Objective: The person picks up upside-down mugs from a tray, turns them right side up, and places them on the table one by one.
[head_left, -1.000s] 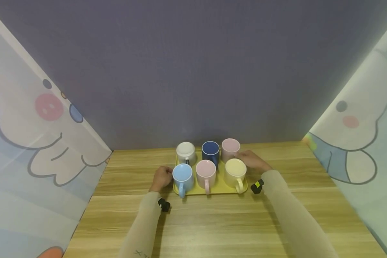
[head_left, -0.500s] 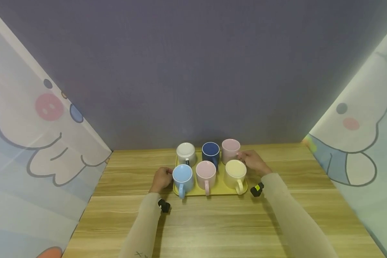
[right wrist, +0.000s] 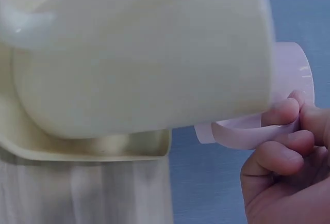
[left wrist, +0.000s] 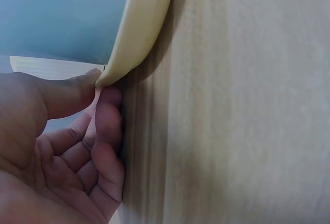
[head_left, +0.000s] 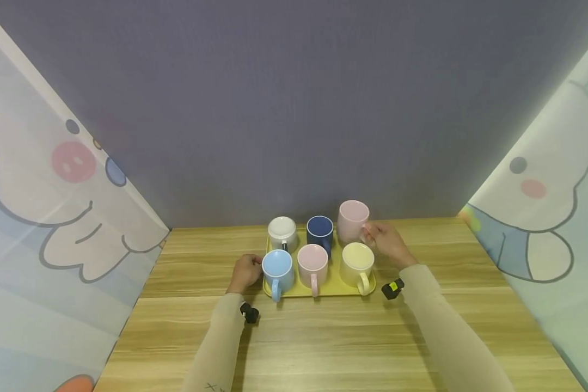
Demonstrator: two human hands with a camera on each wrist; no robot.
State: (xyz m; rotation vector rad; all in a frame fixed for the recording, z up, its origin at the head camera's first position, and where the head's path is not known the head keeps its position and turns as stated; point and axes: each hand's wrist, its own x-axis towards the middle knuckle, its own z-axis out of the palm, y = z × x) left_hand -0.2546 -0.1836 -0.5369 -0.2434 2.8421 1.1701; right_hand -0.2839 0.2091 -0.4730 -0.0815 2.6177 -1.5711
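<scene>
In the head view a yellow tray (head_left: 299,293) carries several mugs. My left hand (head_left: 246,272) pinches the tray's left rim (left wrist: 147,25) between thumb and index finger, beside the light blue mug (head_left: 278,267). With its fingers on the handle, my right hand (head_left: 388,243) holds a pink mug (head_left: 350,227), raised at the back right. In the right wrist view that mug's handle (right wrist: 242,136) shows between thumb and fingers, partly behind the pale yellow mug (right wrist: 149,64). A second pink mug (head_left: 312,264) stands in the front row.
A white mug (head_left: 281,235) and a dark blue mug (head_left: 319,231) stand in the back row on the tray. The wooden table (head_left: 318,343) ends at a grey wall (head_left: 294,109) close behind. Printed cartoon panels (head_left: 534,179) flank both sides.
My right hand has lifted the back pink mug up from the tray by its handle. My left hand stays at the tray's rim, and the other mugs have not moved.
</scene>
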